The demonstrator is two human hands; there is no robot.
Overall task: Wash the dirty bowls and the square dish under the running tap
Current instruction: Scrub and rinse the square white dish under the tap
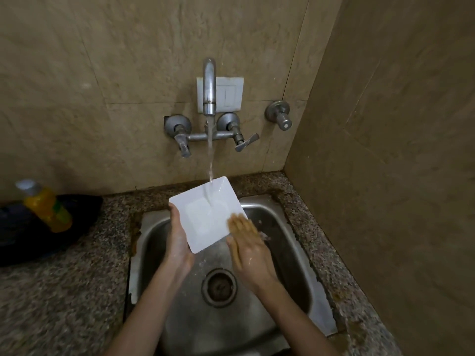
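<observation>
A white square dish [205, 214] is held tilted over the steel sink [282, 253], right under the tap [209, 86]. The running water [210, 155] strikes the dish near its far edge. My left hand [178, 242] grips the dish's left edge, thumb on the rim. My right hand [245, 242] lies on the dish's near right corner with straight fingers, blurred. No bowl shows clearly; something pale sits in the sink behind my right hand.
A yellow soap bottle [46, 206] stands on a dark object [38, 232] on the speckled granite counter [64, 291] to the left. Two tap handles [213, 137] and a separate valve [280, 115] stick out of the tiled wall. The drain [218, 287] lies mid-sink. A side wall closes the right.
</observation>
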